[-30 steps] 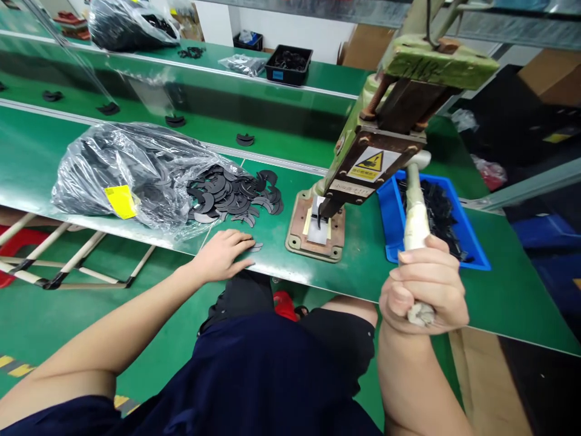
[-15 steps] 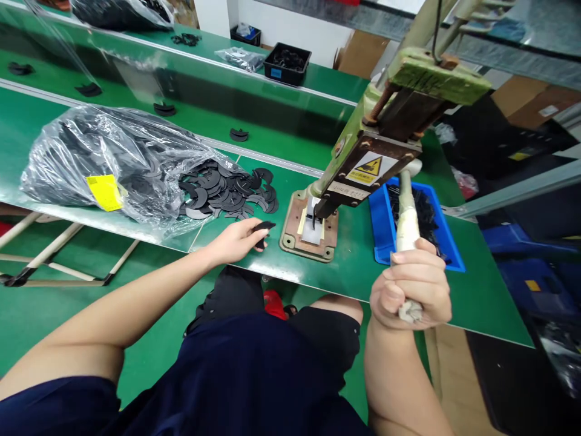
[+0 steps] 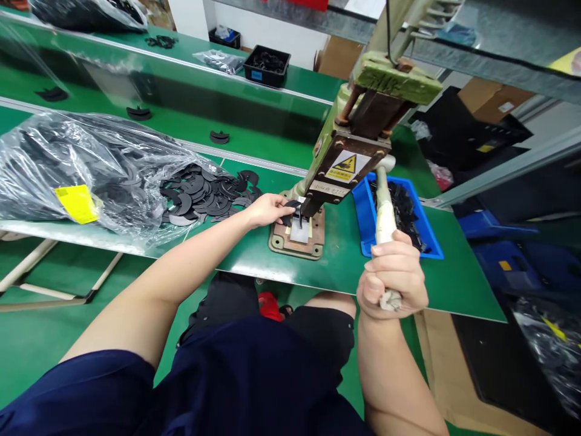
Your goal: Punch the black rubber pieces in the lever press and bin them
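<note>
Since the earlier frame, the left hand (image 3: 267,209) has carried a flat black crescent-shaped piece (image 3: 292,206) from the table edge to the press's rusty base plate (image 3: 297,237), fingertips pinching it, its long axis roughly level under the punch. Right hand (image 3: 393,280) stays fisted around the white upright lever handle (image 3: 384,215), beside the blue plastic tray (image 3: 363,212).

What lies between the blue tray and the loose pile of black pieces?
In the head view, the press with its base plate, and the left hand placing a black piece.

Glossy plastic bag (image 3: 82,163); matt green tabletop (image 3: 345,272)
</note>
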Action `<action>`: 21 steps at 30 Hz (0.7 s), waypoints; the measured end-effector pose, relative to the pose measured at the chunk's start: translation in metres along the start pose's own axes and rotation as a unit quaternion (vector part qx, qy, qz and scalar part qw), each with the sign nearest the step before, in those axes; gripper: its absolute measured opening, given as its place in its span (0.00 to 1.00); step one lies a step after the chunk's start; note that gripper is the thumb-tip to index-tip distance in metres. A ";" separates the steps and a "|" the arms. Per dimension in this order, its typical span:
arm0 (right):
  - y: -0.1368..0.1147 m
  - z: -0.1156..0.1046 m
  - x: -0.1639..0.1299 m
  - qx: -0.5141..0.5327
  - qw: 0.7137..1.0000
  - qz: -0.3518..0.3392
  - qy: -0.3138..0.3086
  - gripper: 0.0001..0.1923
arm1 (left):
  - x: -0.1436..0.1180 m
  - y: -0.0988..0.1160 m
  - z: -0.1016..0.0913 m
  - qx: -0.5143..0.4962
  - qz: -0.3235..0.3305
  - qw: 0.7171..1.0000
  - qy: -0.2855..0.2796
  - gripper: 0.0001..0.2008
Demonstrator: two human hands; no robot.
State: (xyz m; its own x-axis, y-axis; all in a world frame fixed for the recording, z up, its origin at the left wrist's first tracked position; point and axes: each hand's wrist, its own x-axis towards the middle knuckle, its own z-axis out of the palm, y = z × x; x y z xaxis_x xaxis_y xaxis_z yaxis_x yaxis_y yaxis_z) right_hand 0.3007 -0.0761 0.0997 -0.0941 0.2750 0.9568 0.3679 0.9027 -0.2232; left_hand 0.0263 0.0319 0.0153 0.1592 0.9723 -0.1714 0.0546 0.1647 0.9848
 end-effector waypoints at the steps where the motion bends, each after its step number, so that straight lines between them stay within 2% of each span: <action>1: 0.000 0.000 0.000 0.001 1.000 0.002 0.000 0.13 | 0.001 -0.001 0.000 0.004 0.000 1.000 -0.002 0.17; 10: 0.004 -0.001 -0.002 -0.003 1.000 -0.002 0.003 0.13 | 0.003 0.004 -0.003 0.009 -0.009 0.999 -0.035 0.17; 21: 0.005 -0.004 -0.005 0.011 1.000 0.004 -0.008 0.18 | 0.006 0.006 -0.004 0.052 -0.046 0.997 -0.036 0.19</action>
State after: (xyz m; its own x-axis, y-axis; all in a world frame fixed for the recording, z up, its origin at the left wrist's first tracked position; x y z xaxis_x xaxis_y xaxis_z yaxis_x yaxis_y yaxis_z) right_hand 0.3067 -0.0744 0.0948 -0.1057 0.2871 0.9520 0.3479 0.9076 -0.2351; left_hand 0.0232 0.0392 0.0199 0.2193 0.9384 -0.2670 0.1747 0.2315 0.9570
